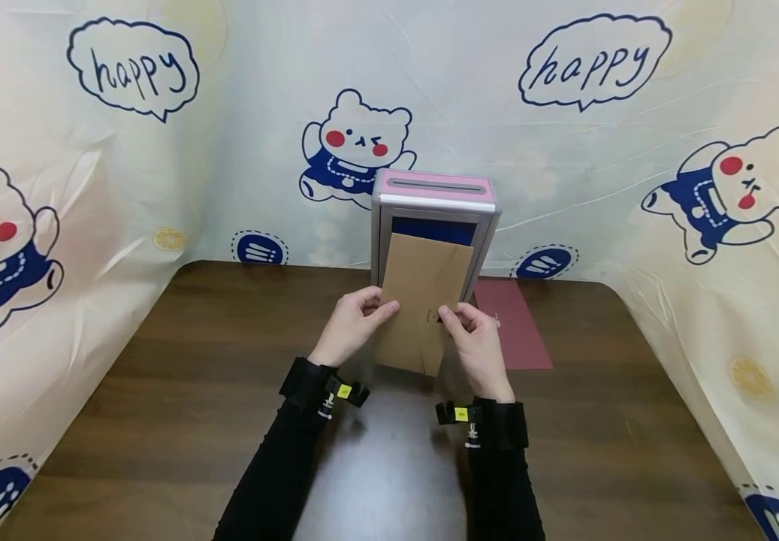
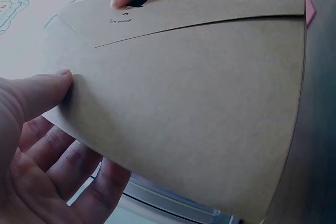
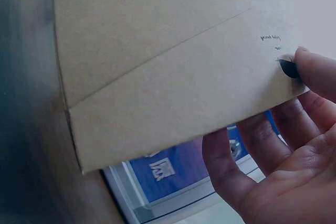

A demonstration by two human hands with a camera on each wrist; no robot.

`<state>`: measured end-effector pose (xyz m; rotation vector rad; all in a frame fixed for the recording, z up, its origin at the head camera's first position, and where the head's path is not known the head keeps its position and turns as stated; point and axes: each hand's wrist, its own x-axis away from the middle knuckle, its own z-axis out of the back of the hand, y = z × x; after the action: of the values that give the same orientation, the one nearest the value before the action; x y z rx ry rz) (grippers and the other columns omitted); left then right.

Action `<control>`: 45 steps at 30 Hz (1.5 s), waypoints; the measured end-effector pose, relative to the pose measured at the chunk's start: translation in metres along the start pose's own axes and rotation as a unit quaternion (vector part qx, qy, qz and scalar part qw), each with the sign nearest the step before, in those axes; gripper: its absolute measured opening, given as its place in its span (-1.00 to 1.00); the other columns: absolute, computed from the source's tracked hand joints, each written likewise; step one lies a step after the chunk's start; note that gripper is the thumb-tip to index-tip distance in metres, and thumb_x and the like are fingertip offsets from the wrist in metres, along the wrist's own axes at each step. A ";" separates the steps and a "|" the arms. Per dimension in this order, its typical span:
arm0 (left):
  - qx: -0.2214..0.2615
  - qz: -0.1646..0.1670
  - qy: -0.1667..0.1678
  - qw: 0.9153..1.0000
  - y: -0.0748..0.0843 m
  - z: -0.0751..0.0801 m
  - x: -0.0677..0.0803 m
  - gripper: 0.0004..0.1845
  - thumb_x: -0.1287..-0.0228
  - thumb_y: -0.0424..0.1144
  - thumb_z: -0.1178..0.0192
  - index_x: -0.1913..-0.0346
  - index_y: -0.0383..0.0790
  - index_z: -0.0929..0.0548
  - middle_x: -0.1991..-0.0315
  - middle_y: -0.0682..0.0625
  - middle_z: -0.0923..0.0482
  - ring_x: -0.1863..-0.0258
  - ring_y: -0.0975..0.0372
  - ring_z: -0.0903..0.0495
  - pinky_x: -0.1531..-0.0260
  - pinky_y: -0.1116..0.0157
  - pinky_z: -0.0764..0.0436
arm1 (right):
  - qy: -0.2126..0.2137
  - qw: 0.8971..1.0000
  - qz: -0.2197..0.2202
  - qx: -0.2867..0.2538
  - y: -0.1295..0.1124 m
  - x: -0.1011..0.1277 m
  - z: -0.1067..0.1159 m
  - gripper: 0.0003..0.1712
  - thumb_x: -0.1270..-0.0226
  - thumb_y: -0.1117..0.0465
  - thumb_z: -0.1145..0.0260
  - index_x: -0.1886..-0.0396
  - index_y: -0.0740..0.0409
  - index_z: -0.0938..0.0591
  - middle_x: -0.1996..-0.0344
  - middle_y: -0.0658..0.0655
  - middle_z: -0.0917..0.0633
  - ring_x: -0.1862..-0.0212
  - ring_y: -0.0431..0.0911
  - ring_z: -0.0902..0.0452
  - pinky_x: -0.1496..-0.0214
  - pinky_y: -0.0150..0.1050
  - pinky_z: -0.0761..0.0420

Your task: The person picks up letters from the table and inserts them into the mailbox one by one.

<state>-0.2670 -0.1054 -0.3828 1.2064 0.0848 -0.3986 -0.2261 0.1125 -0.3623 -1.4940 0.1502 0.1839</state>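
Here, a brown kraft envelope (image 1: 423,300) is held upright between both hands, above the middle of the desk (image 1: 159,391) and just in front of a small box with a pink top (image 1: 435,197) that stands at the desk's far edge. The envelope is plain, matte cardboard-brown, with its flap side toward the person — a long diagonal seam crosses it, and the flap's point carries a small dark round spot with a line of tiny print beside it, too small to read. Its corners look crisp and the face is flat, without creases.

The left hand (image 1: 351,327) pinches the envelope's left edge: the thumb (image 2: 39,93) lies on the near face, and the fingers curl behind it. The right hand (image 1: 477,342) grips the right edge the same way, its thumb (image 3: 315,69) pressing right on the dark spot at the flap's tip while the fingers support the back.

The box has a grey frame, a slot along its pink top and a blue front panel, which the envelope partly covers. A dark red sheet (image 1: 514,327) lies flat on the desk just right of the box — near the right hand but not touching it. Both wrists wear black straps over black sleeves. A pale cloth printed with cartoon bears (image 1: 355,146) and "happy" bubbles hangs behind and along both sides of the desk.
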 end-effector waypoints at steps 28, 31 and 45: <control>-0.083 -0.071 -0.020 0.994 0.201 0.108 -0.162 -0.68 -0.34 -0.14 -0.24 -0.07 -0.20 -0.58 0.02 -0.05 -0.65 0.08 0.21 -0.58 0.06 0.30 -0.54 | -0.154 0.984 0.068 0.054 -0.201 -0.177 0.058 -0.73 -0.31 0.15 -0.36 0.11 0.25 -0.70 0.27 0.12 -0.66 0.24 -0.02 -0.55 0.03 -0.21 -0.58; -0.078 -0.060 -0.013 0.995 0.200 0.106 -0.174 -0.70 -0.34 -0.14 -0.24 -0.04 -0.20 -0.62 0.02 -0.05 -0.66 0.05 0.21 -0.60 0.02 0.31 -0.55 | -0.136 0.983 0.063 0.106 -0.201 -0.187 0.060 -0.66 -0.31 0.11 -0.35 0.03 0.23 -0.69 0.25 0.07 -0.70 0.22 -0.03 -0.58 0.03 -0.22 -0.59; -0.100 -0.009 -0.030 0.995 0.156 0.090 -0.198 -0.65 -0.36 -0.08 -0.22 -0.13 -0.11 -0.64 -0.01 -0.02 -0.68 0.07 0.17 -0.63 0.03 0.28 -0.53 | -0.124 0.922 0.065 0.362 -0.171 -0.207 0.063 -0.56 -0.45 -0.07 -0.17 0.01 0.21 -0.64 0.14 0.22 -0.70 0.12 -0.04 -0.60 -0.04 -0.17 -0.56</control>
<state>-0.4105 -0.0914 -0.1573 0.9973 0.0818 -0.4307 -0.3928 0.1580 -0.1470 -0.7128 0.0969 0.3773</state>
